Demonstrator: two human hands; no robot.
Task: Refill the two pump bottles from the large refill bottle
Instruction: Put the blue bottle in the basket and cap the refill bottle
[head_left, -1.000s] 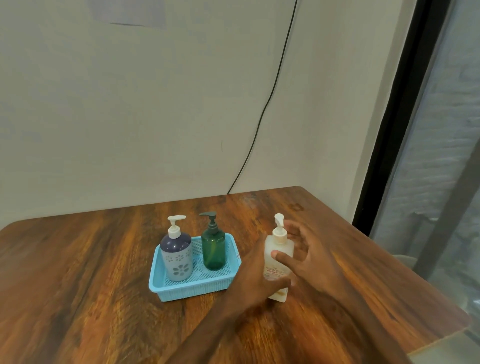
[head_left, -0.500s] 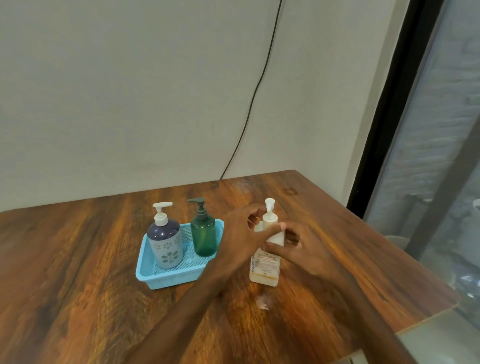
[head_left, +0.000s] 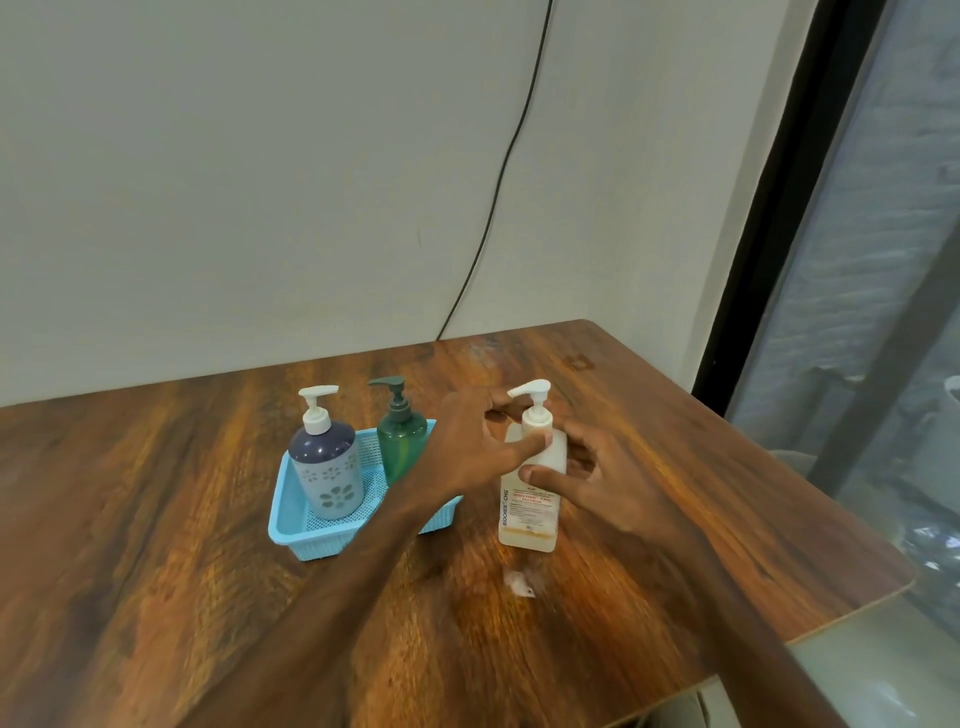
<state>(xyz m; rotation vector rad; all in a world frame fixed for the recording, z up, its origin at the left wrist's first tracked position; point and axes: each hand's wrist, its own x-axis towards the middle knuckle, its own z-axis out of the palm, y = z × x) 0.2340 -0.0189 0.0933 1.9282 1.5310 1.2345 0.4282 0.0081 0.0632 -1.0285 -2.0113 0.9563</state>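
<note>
White refill bottle (head_left: 529, 512) in grip: left hand (head_left: 470, 447) at collar (head_left: 536, 418), right hand (head_left: 608, 483) at body

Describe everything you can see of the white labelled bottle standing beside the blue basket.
The refill bottle is a flat-sided, whitish plastic bottle, upright on the wooden table, right of the blue basket and apart from it. A white pump tops it, spout pointing toward the basket. A printed label with reddish text covers its lower front. The left hand pinches the pump collar; the right hand grips the body, thumb across the front. Its fill level cannot be told.
</note>
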